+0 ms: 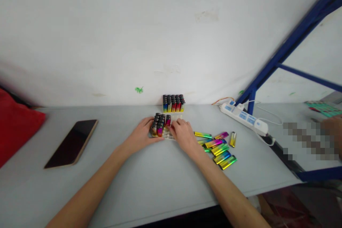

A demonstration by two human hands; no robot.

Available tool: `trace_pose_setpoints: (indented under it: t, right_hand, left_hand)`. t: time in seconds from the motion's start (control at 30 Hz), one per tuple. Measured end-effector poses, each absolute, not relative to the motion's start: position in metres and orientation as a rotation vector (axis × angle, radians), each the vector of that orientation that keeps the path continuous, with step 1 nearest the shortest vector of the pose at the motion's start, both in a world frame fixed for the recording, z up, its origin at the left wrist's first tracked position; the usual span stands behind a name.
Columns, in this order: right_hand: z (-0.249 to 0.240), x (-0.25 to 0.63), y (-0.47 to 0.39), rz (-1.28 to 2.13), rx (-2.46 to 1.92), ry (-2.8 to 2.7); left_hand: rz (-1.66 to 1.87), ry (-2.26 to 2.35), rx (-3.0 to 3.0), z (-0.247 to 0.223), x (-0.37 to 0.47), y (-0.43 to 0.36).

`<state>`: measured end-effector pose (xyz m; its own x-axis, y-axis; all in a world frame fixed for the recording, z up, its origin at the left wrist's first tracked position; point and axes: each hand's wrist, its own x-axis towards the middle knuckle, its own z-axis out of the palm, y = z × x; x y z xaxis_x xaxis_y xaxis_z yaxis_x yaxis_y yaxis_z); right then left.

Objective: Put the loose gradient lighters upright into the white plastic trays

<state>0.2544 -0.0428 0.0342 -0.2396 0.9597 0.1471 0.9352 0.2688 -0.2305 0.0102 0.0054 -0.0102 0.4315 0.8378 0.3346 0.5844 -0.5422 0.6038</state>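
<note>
A pale tray (169,135) lies on the grey table, its left part filled with several upright black-topped lighters (159,128). My left hand (143,133) is curved around the tray's left side, fingers against the lighters there. Over the tray's right part is my right hand (183,131), its fingers drawn together beside an upright purple lighter (168,120); whether they pinch anything is hidden. Behind stands a full block of upright lighters (173,104). Right of my right hand lies a loose pile of shiny coloured lighters (219,148).
A phone (72,144) lies at the left, near a red cloth (17,124). On the right are a white power strip (244,117) with cables and a blue metal frame (267,62). Another person's hand (332,131) shows at the far right edge.
</note>
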Motion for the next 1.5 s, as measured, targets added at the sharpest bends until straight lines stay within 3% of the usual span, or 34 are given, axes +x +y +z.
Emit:
trace_pose_setpoints:
  t: [0.37, 0.53, 0.8, 1.07, 1.5]
  right_hand:
    - [0.050, 0.414, -0.122, 0.291, -1.563, -2.131]
    - [0.023, 0.464, -0.182, 0.157, -1.678, -2.066]
    - [-0.030, 0.425, -0.185, 0.034, -1.910, -2.082]
    - [-0.019, 0.388, -0.137, 0.075, -1.854, -2.051]
    - [-0.001, 0.418, -0.090, 0.138, -1.786, -1.937]
  left_hand:
    - [0.825, 1.207, 2.311, -0.021, 0.007, 0.012]
    - [0.834, 1.197, 2.302, -0.020, 0.007, 0.011]
    - [0.839, 1.192, 2.312, -0.022, 0.007, 0.015]
    - [0.826, 1.227, 2.334, -0.022, 0.007, 0.014]
    - [0.843, 1.209, 2.317, -0.022, 0.006, 0.013]
